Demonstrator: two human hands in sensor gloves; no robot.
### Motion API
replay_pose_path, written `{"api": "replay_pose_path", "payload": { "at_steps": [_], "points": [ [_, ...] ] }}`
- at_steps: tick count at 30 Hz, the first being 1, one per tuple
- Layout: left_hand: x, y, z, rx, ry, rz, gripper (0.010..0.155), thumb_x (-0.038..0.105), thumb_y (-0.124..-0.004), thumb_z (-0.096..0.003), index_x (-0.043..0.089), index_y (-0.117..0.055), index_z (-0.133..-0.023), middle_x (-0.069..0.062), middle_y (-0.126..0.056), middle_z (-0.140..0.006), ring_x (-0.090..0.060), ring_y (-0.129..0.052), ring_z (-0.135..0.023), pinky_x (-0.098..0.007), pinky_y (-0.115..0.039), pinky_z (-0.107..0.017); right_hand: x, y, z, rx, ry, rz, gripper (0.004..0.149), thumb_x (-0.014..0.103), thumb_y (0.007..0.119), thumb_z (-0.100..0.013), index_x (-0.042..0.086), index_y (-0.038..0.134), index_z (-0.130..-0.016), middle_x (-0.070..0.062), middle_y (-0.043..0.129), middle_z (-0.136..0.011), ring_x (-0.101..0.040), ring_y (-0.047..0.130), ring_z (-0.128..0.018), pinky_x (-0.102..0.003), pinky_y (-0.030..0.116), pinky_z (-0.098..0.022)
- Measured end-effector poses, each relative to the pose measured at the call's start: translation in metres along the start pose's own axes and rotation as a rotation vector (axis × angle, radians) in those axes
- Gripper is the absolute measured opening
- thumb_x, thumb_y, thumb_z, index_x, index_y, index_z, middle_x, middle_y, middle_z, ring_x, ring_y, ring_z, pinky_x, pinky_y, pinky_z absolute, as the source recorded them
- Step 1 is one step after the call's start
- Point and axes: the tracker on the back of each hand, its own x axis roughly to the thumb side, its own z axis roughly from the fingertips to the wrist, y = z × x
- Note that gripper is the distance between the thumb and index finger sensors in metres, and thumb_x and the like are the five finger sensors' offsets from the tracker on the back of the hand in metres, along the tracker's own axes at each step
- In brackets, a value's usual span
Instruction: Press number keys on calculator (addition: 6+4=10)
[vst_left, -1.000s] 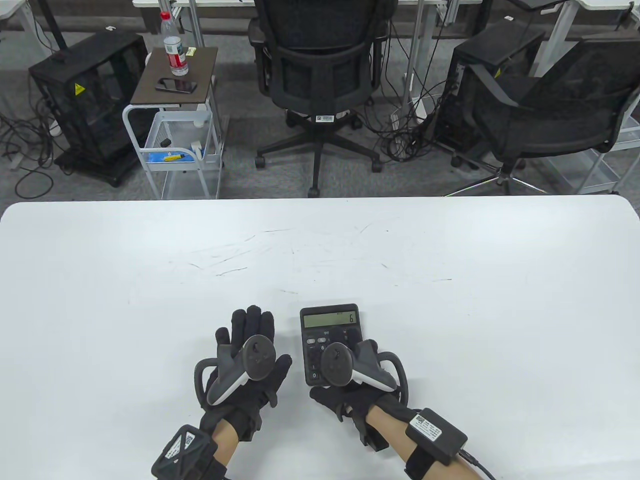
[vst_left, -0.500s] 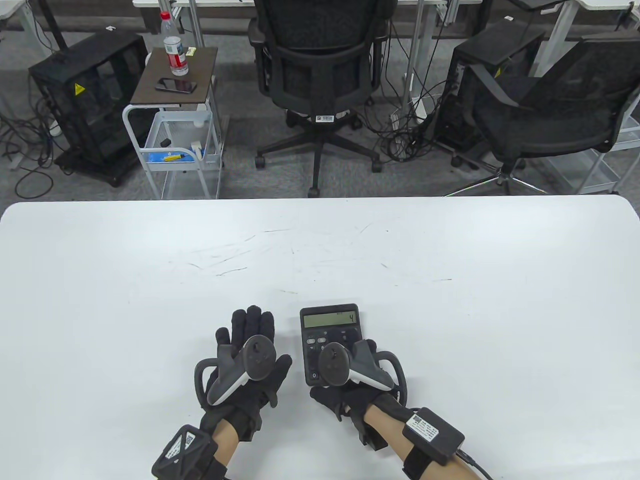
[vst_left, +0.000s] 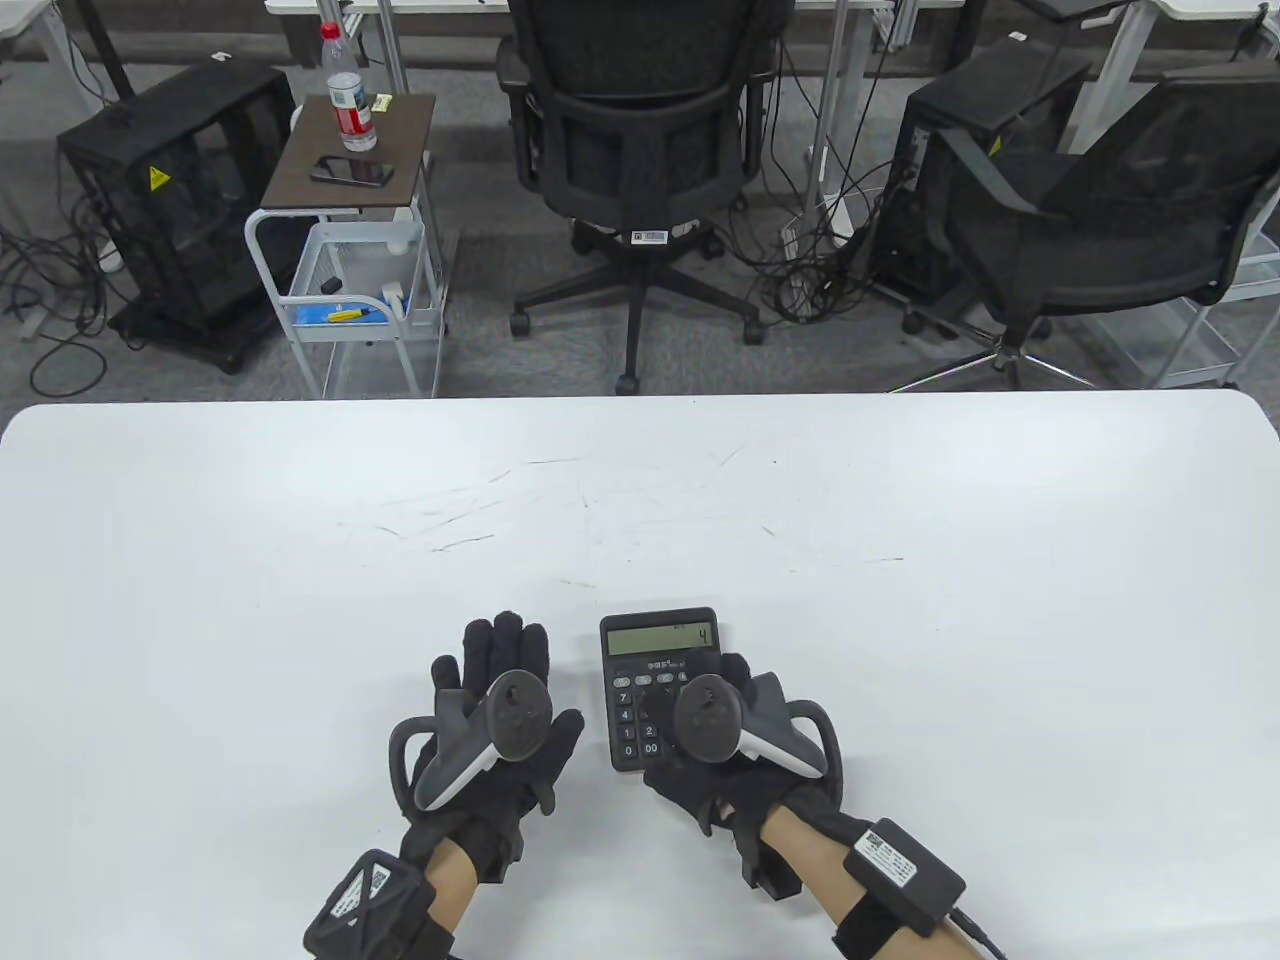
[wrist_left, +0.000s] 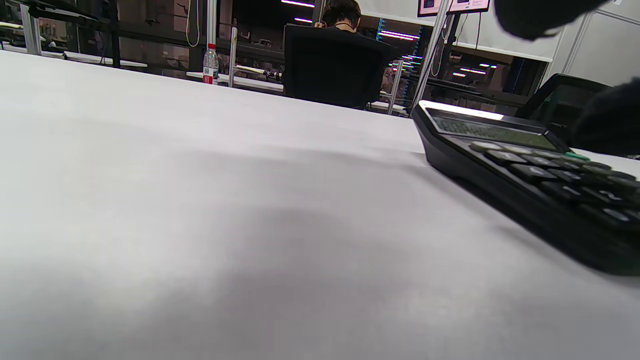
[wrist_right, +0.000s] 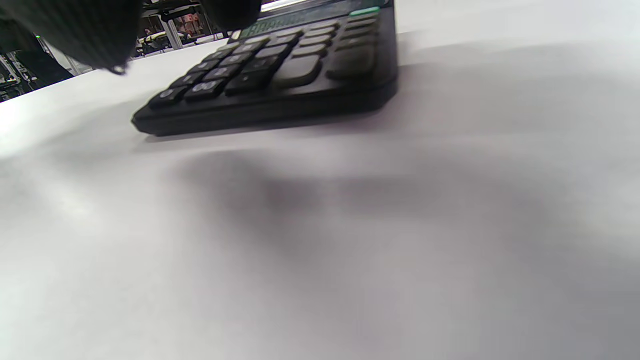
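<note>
A black calculator (vst_left: 648, 690) lies on the white table (vst_left: 640, 500) near the front edge. Its display (vst_left: 660, 637) reads 4. My right hand (vst_left: 735, 672) is over the right side of the keypad, and its tracker hides the fingers and the keys under them. I cannot tell which key it touches. My left hand (vst_left: 500, 640) rests flat on the table just left of the calculator, fingers spread, holding nothing. The calculator also shows in the left wrist view (wrist_left: 525, 170) and in the right wrist view (wrist_right: 280, 75), where a gloved finger (wrist_right: 75, 30) hangs above the keys.
Beyond the table's far edge stand two black office chairs (vst_left: 640, 150), a small cart (vst_left: 350, 200) with a water bottle (vst_left: 348, 95) and a phone, and black cases on the floor.
The display changed from 6 to 4. My right hand then shifted to the right, uncovering the left key columns. My left hand has not moved.
</note>
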Motion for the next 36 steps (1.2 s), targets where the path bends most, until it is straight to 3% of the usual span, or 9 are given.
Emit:
{"api": "replay_pose_path", "payload": {
  "at_steps": [12, 33, 36],
  "points": [
    [-0.001, -0.001, 0.0, -0.009, 0.008, 0.002, 0.086, 0.065, -0.068, -0.0441, 0.029, -0.025, -0.109, 0.005, -0.018, -0.122, -0.027, -0.014, -0.113, -0.059, -0.022, -0.081, -0.038, 0.001, 0.024, 0.053, 0.015, -0.045, 0.077, 0.063, 0.074, -0.041, 0.037, 0.047, -0.107, -0.015, 0.022, -0.118, -0.052, 0.023, -0.104, -0.07, 0.031, -0.07],
    [0.002, -0.003, -0.001, -0.018, 0.003, -0.017, 0.086, 0.065, -0.068, -0.0439, 0.029, -0.026, -0.109, 0.004, -0.018, -0.122, -0.028, -0.015, -0.113, -0.059, -0.022, -0.081, -0.041, 0.005, 0.026, 0.1, 0.031, -0.056, 0.074, 0.062, 0.074, -0.042, 0.038, 0.047, -0.106, -0.014, 0.025, -0.119, -0.052, 0.023, -0.104, -0.069, 0.031, -0.07],
    [0.003, -0.004, -0.001, -0.019, 0.001, -0.02, 0.086, 0.065, -0.068, -0.044, 0.029, -0.025, -0.109, 0.004, -0.018, -0.122, -0.027, -0.015, -0.113, -0.059, -0.022, -0.081, -0.042, 0.002, 0.026, 0.042, 0.013, -0.049, 0.072, 0.062, 0.074, -0.041, 0.038, 0.052, -0.105, -0.014, 0.027, -0.119, -0.051, 0.025, -0.104, -0.067, 0.032, -0.071]
  ]
}}
